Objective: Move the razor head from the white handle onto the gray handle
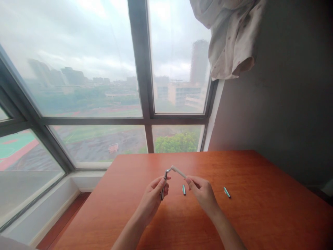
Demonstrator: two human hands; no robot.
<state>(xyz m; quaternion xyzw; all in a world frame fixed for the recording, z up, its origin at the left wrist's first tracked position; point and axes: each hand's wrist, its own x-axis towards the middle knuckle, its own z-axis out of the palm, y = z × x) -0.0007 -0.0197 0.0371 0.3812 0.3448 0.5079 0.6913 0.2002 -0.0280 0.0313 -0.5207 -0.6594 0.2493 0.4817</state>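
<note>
My left hand (155, 191) is closed around a slim silver tool (166, 173), held upright with its dark lower end showing below the fingers. Its shiny top bends toward the right. My right hand (203, 194) pinches a thin pale stick (179, 171), slanting up to the left. The stick's far end meets the silver top or lies right beside it; I cannot tell if they are joined. Just left of my right fingers, a small teal-and-black piece (184, 189) lies on the table. A similar teal-and-black piece (227, 192) rests farther right.
The reddish-brown wooden table (260, 222) spreads under both hands. Large windows (88, 86) with grey frames stand behind it, and a grey wall (275, 104) is at the right. A bunched pale curtain (231, 45) hangs at the upper right.
</note>
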